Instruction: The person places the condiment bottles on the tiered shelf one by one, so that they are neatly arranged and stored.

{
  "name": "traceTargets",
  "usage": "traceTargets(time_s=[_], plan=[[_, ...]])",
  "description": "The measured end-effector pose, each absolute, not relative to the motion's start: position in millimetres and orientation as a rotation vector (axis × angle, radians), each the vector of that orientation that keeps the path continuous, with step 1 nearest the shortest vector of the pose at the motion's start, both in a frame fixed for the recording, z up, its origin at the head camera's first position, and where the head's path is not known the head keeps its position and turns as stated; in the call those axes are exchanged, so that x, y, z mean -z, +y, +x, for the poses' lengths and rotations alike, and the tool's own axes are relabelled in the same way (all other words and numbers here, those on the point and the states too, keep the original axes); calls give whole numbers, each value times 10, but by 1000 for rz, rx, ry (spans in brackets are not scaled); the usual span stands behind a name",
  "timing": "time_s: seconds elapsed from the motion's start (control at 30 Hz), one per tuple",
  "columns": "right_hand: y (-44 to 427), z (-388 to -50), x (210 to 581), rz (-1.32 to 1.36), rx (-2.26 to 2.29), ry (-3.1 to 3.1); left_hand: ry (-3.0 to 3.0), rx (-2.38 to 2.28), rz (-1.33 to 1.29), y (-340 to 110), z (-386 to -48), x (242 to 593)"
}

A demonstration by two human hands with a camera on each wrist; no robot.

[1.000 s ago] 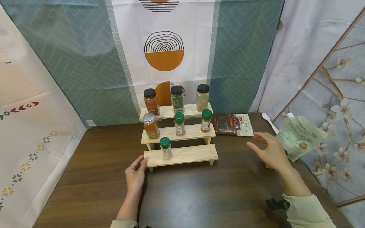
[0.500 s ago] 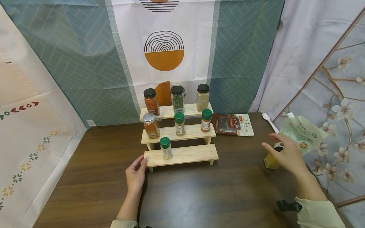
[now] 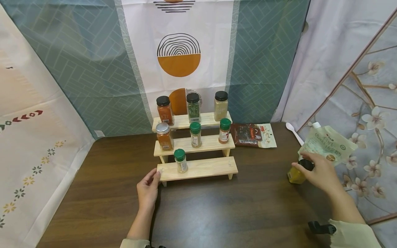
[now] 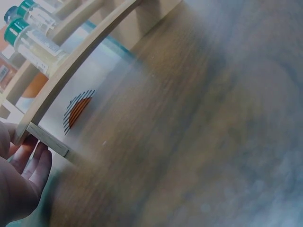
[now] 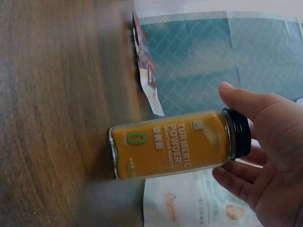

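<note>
At the left end of a three-tier wooden spice rack (image 3: 214, 166), my left hand (image 3: 148, 191) holds the bottom board, fingers under it in the left wrist view. A small green-capped spice jar (image 3: 181, 161) stands on that board. Far to the right, my right hand (image 3: 324, 177) surrounds the black lid of a turmeric powder jar (image 5: 170, 144), which stands on the table. In the right wrist view a gap shows between the thumb and the lid; the other fingers reach past the lid's far side, some partly hidden behind it.
Black-capped jars (image 3: 193, 108) line the top tier; a silver-capped jar (image 3: 164, 136) and two green-capped ones fill the middle. Right of the rack lies a brown spice packet (image 3: 252, 135). A white spoon (image 3: 294, 132) and a pale green spouted pouch (image 3: 328, 143) sit by the right curtain.
My right hand has moved right and come down around the turmeric jar's lid, bringing the jar into sight. My left hand has stayed on the rack.
</note>
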State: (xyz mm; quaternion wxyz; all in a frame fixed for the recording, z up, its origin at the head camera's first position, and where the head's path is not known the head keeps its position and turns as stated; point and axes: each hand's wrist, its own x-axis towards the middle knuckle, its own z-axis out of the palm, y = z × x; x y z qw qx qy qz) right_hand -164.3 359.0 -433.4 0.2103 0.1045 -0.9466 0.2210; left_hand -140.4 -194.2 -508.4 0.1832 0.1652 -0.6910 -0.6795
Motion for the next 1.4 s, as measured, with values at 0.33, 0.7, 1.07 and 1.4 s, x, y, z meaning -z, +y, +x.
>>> traceTargets(time_s=[0.33, 0.7, 1.07, 1.4], plan=[[3657, -1579, 4308, 315, -607, -2645, -1970, 1909, 480, -1947, -1416, 5099], [3756, -1600, 4386, 384, -525, -2595, -1964, 1938, 479, -1958, -1422, 5103], [3667, -1639, 4405, 417, -561, -2480, -1954, 1938, 471, -1948, -1407, 5081], [3361, -1743, 4288, 397, -626, -2504, -1942, 1937, 471, -1943, -1404, 5085]])
